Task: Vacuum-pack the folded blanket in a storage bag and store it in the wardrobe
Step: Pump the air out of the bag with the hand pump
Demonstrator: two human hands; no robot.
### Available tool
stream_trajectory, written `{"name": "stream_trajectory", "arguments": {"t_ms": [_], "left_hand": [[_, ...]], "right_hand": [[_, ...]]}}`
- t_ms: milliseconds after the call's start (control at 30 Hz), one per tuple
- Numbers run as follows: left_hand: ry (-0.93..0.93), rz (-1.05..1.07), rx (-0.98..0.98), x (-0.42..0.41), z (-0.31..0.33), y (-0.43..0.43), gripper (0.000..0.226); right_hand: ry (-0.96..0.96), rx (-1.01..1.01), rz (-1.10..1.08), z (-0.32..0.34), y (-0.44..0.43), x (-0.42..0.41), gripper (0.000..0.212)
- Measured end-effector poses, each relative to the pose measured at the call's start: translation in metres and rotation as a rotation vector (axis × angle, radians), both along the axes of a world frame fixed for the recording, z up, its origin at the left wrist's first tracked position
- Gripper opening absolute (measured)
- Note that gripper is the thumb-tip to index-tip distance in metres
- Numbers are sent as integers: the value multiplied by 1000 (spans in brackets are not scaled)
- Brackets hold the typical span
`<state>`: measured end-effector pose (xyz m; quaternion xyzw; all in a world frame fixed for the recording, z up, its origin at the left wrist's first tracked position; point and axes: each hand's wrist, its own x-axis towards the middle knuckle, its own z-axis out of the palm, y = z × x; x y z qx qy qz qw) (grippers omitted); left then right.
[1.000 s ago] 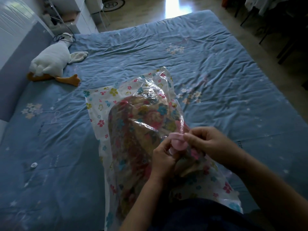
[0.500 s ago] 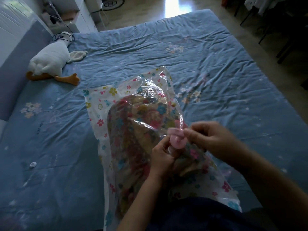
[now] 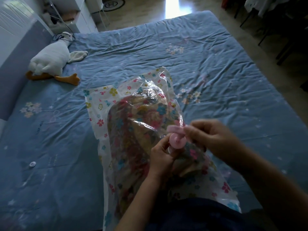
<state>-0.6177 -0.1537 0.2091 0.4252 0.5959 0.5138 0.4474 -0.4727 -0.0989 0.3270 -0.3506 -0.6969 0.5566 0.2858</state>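
Note:
A clear storage bag (image 3: 100, 104) printed with small flowers lies on the blue bed, puffed up. Inside it shows the folded floral blanket (image 3: 133, 130). On the bag's top sits a round pink valve (image 3: 177, 140). My left hand (image 3: 162, 155) pinches the valve's base from below. My right hand (image 3: 211, 140) holds the pink valve cap (image 3: 175, 129), lifted just above and behind the valve. The bag's near end is hidden behind my arms and dark lap.
The bed (image 3: 216, 72) is covered with a wrinkled blue sheet. A white plush goose (image 3: 51, 60) with orange feet lies at the far left by the headboard (image 3: 18, 64). A small round white piece (image 3: 32, 164) lies on the sheet at left. Floor and dark chair legs lie beyond the right edge.
My right hand has lifted the pink cap off the valve, so the open valve face now shows. My left hand stays on the valve base.

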Motion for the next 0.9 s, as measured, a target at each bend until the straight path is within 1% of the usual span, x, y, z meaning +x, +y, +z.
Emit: {"name": "stream_trajectory", "arguments": {"t_ms": [67,100,133,167,200,300,333,367,400,433,533,567,600,633,667,700,733,767,800,833,867,900], "left_hand": [[-30,8,-17,0,-1,0,42],[-31,16,-23,1,-1,-1,43],[-26,22,-23,2,1,-1,44],[-26,25,-20,2,1,-2,45],[-25,26,-21,2,0,-1,44],[13,18,-26,1,-2,-2,40],[16,17,-24,2,-1,-3,40],[13,17,-23,2,0,-4,41],[7,18,-16,2,2,-4,41],[3,14,-8,1,4,-3,41],[-18,6,-15,1,3,-2,42],[-19,20,-24,2,3,-2,42],[-10,29,-28,3,3,-2,43],[3,32,-30,4,2,-2,43],[15,35,-29,4,1,-2,43],[20,38,-30,5,1,-1,42],[17,35,-30,5,0,-2,41],[13,31,-30,4,0,-2,40],[13,31,-28,4,0,-3,41],[15,35,-25,4,1,-4,43],[18,34,-18,3,3,-4,44],[17,28,-9,2,3,-4,43]], "right_hand": [[217,-11,41,34,0,3,33],[300,-21,46,40,1,4,34],[337,-31,40,40,3,5,35],[313,-37,28,32,4,4,34],[237,-49,12,18,4,2,32],[-145,-41,-9,-36,1,-1,34],[-227,-34,-18,-47,0,-1,38],[-246,-20,-31,-48,-1,-1,41],[-209,-2,-39,-39,-2,0,42],[-131,15,-46,-24,-3,0,40],[168,56,-17,30,-4,3,34],[251,76,-8,39,-4,5,33],[296,94,-12,41,-5,6,33],[293,103,-26,36,-5,4,33],[240,99,-42,25,-4,2,31],[139,83,-55,8,-3,0,28],[-7,78,-57,-9,-2,-1,33],[-170,96,-48,-26,-2,-2,43],[-281,117,-41,-38,-2,-2,48],[-314,131,-51,-41,-2,-2,48],[-290,139,-52,-35,-2,-1,45],[-208,141,-49,-20,-4,-1,40]]}}
